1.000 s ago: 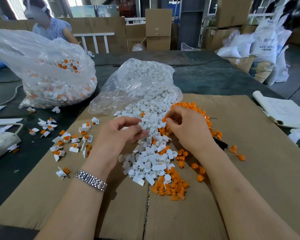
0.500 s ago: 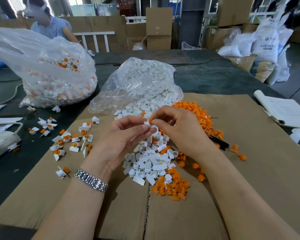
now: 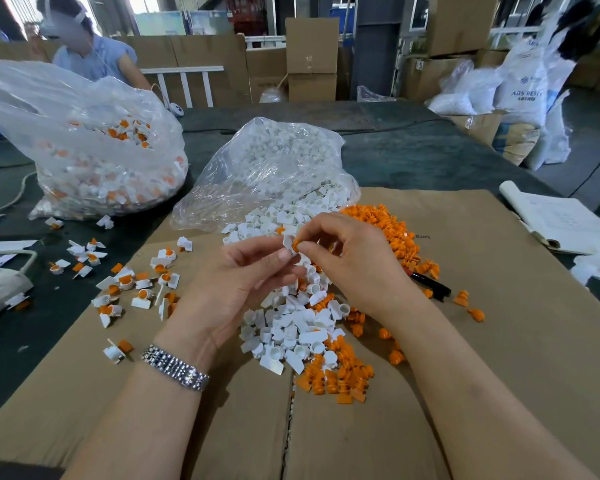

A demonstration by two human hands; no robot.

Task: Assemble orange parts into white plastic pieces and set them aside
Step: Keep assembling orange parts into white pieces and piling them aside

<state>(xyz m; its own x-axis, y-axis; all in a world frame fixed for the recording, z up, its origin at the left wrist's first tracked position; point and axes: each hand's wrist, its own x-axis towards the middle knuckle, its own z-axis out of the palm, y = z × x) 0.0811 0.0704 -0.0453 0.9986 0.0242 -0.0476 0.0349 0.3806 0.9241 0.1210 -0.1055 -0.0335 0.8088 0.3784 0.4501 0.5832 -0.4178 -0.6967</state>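
- Nearest, below the grip and toward the person, loose orange parts (image 3: 333,382) lie at the near tip of the heap, on the flattened cardboard sheet (image 3: 499,393) that bears the work.
- Just below the grip, a mound of white plastic pieces (image 3: 291,327) waits unassembled, with orange ones mixed in.
- At the grip itself, the left hand (image 3: 236,285) pinches a white piece (image 3: 287,242) between thumb and fingertips, while the right hand (image 3: 354,258) pinches an orange part (image 3: 296,244) against it. Both hands are curled close round these two. Whether the orange part is fully seated cannot be told; it seems to be going in.
- Left of the grip, finished pieces (image 3: 136,285), white with orange inside, lie scattered across the cardboard's edge and the dark table (image 3: 430,157). This is the set-aside place, to judge by them.
- Right of and beyond the grip, a larger pile of orange parts (image 3: 388,230) lies, with a dark marker (image 3: 430,282) beside it.
- Directly beyond the grip, a clear bag of white pieces (image 3: 274,168) spills toward the hands.
- Far left beyond, a bigger clear bag (image 3: 94,161) holds many assembled pieces.
- In judgement, much is done, yet the stocks left suggest a long run remains.
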